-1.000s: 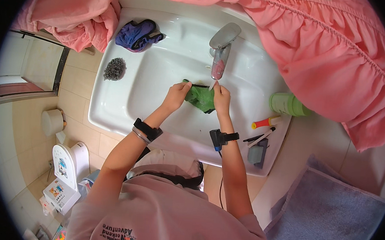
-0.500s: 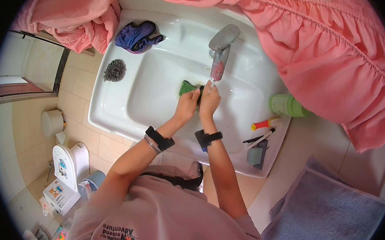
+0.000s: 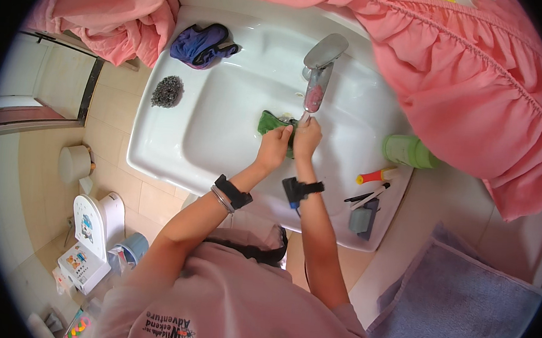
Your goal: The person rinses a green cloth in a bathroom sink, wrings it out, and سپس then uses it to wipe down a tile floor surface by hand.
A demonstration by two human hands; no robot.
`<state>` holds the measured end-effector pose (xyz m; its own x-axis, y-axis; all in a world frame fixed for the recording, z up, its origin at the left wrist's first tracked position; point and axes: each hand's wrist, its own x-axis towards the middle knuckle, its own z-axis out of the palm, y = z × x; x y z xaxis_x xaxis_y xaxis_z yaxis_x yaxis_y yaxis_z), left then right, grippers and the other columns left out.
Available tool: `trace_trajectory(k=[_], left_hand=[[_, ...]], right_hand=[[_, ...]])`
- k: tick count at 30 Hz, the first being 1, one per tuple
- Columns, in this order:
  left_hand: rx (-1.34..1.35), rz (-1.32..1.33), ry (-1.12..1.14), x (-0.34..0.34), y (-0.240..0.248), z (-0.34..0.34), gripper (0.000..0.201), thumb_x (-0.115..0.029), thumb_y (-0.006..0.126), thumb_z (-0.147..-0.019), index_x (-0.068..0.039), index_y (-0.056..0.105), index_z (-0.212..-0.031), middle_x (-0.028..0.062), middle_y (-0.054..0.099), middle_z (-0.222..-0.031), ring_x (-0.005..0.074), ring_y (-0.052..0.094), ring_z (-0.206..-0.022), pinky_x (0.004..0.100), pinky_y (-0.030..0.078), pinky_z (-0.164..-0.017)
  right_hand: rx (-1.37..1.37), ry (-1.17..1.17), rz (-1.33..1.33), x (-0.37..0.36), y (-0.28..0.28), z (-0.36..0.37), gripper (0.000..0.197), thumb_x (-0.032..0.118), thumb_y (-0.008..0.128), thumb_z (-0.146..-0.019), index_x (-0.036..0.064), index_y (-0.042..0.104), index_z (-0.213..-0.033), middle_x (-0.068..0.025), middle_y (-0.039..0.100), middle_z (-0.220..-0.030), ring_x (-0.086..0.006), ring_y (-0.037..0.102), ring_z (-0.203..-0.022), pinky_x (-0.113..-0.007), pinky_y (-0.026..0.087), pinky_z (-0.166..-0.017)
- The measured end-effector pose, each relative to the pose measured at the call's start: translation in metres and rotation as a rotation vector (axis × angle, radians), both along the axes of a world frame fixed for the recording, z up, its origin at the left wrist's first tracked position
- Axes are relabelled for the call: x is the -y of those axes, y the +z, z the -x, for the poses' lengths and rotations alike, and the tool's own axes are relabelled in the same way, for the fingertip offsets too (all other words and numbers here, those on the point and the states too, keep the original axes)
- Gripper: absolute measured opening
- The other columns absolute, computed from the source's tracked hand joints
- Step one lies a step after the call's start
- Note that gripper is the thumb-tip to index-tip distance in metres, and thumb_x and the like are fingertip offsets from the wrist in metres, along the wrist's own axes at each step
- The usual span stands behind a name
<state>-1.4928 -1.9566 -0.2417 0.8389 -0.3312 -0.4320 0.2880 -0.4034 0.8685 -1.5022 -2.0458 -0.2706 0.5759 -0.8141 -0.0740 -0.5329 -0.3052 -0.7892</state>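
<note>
Both my hands are over the white washbasin (image 3: 214, 124), close below the spout of a silver tap (image 3: 318, 78). My left hand (image 3: 274, 149) is closed on a crumpled green cloth (image 3: 270, 124) with darker parts. Beside it, my right hand (image 3: 309, 139) is closed with its knuckles up, just under the spout where a thin stream of water shows. The dark part of the cloth runs between the two hands and looks gripped by both. My fingers hide much of it, so its full shape cannot be made out.
On the basin's left ledge lie a purple and black cloth (image 3: 201, 45) and a grey scouring ball (image 3: 167, 91). To the right are a green container (image 3: 407, 150), a red and yellow handled brush (image 3: 376, 175), pens (image 3: 369, 196) and a grey-green block (image 3: 360, 220). Pink fabric (image 3: 441, 74) drapes behind.
The whole view has shifted slightly. The green cloth looks more folded, and my hands have moved a little against each other while staying under the tap.
</note>
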Motion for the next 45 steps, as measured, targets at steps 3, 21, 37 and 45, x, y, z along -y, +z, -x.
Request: trace_trajectory(k=[3, 21, 37, 45], left_hand=[[-0.038, -0.025, -0.016, -0.003, 0.006, 0.002, 0.044, -0.034, 0.045, -0.095, 0.007, 0.059, -0.088, 0.0064, 0.053, -0.063, 0.0116, 0.049, -0.059, 0.029, 0.047, -0.058], [0.313, -0.11, -0.352, -0.041, 0.053, -0.047, 0.031, -0.026, 0.046, -0.094, 0.003, 0.058, -0.095, 0.0188, 0.055, -0.068, 0.0282, 0.051, -0.06, 0.0342, 0.043, -0.063], [0.521, 0.073, -0.401, -0.068, 0.175, -0.048, 0.031, -0.027, 0.046, -0.093, 0.001, 0.059, -0.092, 0.0196, 0.056, -0.068, 0.0342, 0.051, -0.062, 0.037, 0.042, -0.062], [0.614, 0.036, -0.414, -0.074, 0.2, -0.057, 0.03, -0.027, 0.046, -0.093, -0.001, 0.06, -0.093, 0.019, 0.055, -0.066, 0.0335, 0.05, -0.059, 0.0365, 0.041, -0.06]], right_hand=[[-0.071, 0.085, -0.152, 0.025, -0.004, 0.002, 0.041, 0.03, 0.045, -0.092, -0.0024, 0.055, -0.069, -0.0225, 0.059, -0.069, -0.0412, 0.056, -0.067, -0.045, 0.043, -0.062], [0.17, 0.254, -0.196, 0.032, 0.033, 0.03, 0.045, 0.03, 0.05, -0.093, -0.0038, 0.039, -0.066, -0.0113, 0.03, -0.055, -0.016, 0.027, -0.055, -0.033, 0.032, -0.05], [0.366, 0.367, -0.088, 0.02, 0.172, 0.04, 0.041, 0.028, 0.049, -0.094, -0.0015, 0.038, -0.067, -0.0057, 0.026, -0.057, -0.0113, 0.026, -0.056, -0.03, 0.029, -0.05], [0.375, 0.428, -0.071, 0.022, 0.198, 0.031, 0.039, 0.028, 0.05, -0.093, -0.0014, 0.04, -0.069, -0.004, 0.029, -0.059, -0.0101, 0.028, -0.058, -0.028, 0.03, -0.05]])
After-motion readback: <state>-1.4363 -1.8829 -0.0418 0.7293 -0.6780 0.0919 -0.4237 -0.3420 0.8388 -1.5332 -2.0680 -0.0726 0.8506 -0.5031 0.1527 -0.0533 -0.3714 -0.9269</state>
